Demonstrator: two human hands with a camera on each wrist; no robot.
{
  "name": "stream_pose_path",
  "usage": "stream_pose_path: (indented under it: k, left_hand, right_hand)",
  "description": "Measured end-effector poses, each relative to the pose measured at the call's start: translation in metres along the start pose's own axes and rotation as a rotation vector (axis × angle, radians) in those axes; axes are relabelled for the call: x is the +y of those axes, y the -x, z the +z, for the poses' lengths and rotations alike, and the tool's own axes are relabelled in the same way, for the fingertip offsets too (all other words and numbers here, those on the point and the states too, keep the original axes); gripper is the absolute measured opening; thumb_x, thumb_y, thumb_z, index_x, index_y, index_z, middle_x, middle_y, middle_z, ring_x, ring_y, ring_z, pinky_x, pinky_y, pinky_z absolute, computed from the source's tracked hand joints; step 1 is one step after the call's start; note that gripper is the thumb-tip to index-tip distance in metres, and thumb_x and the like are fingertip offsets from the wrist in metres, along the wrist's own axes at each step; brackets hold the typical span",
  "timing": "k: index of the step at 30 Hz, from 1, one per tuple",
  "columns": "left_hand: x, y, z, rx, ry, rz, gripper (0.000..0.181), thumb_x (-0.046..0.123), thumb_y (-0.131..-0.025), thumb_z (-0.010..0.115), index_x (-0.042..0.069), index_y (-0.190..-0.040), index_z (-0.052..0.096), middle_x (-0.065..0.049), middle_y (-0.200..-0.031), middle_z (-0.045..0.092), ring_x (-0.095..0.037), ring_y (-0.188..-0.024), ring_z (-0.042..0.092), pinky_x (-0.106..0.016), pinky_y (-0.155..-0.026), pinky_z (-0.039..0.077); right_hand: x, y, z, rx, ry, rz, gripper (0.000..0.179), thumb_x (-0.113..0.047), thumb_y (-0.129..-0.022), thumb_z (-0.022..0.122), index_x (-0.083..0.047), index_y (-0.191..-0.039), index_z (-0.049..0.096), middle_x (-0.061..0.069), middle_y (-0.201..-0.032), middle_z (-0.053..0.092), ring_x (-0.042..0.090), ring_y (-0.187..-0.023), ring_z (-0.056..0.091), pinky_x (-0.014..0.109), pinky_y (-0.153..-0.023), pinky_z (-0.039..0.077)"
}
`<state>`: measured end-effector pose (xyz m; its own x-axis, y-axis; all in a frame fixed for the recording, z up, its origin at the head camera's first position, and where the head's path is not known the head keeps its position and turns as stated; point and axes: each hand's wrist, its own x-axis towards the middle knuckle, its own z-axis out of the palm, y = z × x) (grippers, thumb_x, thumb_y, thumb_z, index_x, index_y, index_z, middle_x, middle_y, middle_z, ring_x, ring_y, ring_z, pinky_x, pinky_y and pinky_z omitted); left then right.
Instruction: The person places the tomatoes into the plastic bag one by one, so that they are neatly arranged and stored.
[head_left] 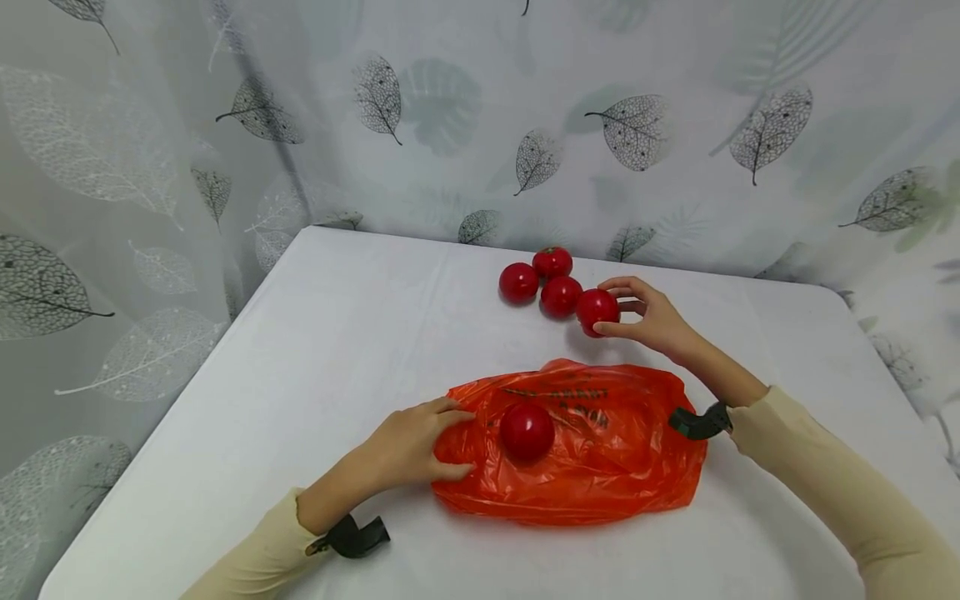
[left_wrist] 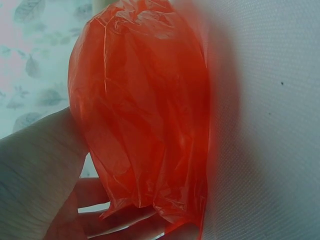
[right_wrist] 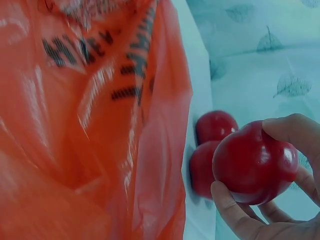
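My right hand [head_left: 651, 321] holds a glossy red tomato [right_wrist: 255, 162] between thumb and fingers, just beyond the far edge of an orange-red plastic bag [head_left: 600, 467]. At the bag's left end is my left hand [head_left: 405, 446], its thumb and fingers spread around that end. Through the thin plastic, the left wrist view shows some of its fingers [left_wrist: 125, 225]. Another red tomato [head_left: 527, 432] sits uncovered among the bag's folds, near the left hand. Dark print marks the bag's far side.
Behind the bag, three more tomatoes [head_left: 519, 283] are grouped near the far edge of the white table [head_left: 360, 317]; the rearmost shows a green stem top. A leaf-patterned curtain [head_left: 465, 108] hangs behind the table and along its left side.
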<state>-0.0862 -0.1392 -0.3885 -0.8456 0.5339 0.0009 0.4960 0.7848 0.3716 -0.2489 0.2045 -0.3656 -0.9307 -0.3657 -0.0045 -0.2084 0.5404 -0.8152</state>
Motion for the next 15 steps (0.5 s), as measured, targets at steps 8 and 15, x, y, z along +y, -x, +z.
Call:
stream_pose_path:
  k: [8, 15]
  left_hand:
    - [0.000, 0.000, 0.000, 0.006, -0.002, 0.004, 0.056, 0.045, -0.075, 0.070, 0.014, -0.121, 0.062, -0.006, -0.121, 0.059, -0.023, -0.109, 0.060, -0.038, -0.081, 0.054]
    - [-0.001, 0.000, -0.001, 0.010, 0.015, 0.009, 0.055, 0.044, -0.075, 0.071, 0.013, -0.121, 0.062, -0.007, -0.122, 0.059, -0.024, -0.110, 0.059, -0.038, -0.081, 0.054]
  right_hand:
    - [-0.010, 0.019, 0.002, -0.077, -0.012, -0.052, 0.060, -0.020, -0.080, 0.073, -0.009, -0.130, 0.043, 0.016, -0.129, 0.048, 0.033, -0.113, 0.051, 0.031, -0.080, 0.055]
    - [-0.015, 0.031, 0.011, -0.118, -0.057, -0.071, 0.058, -0.015, -0.080, 0.073, -0.009, -0.130, 0.044, 0.016, -0.130, 0.048, 0.035, -0.113, 0.051, 0.037, -0.080, 0.055]
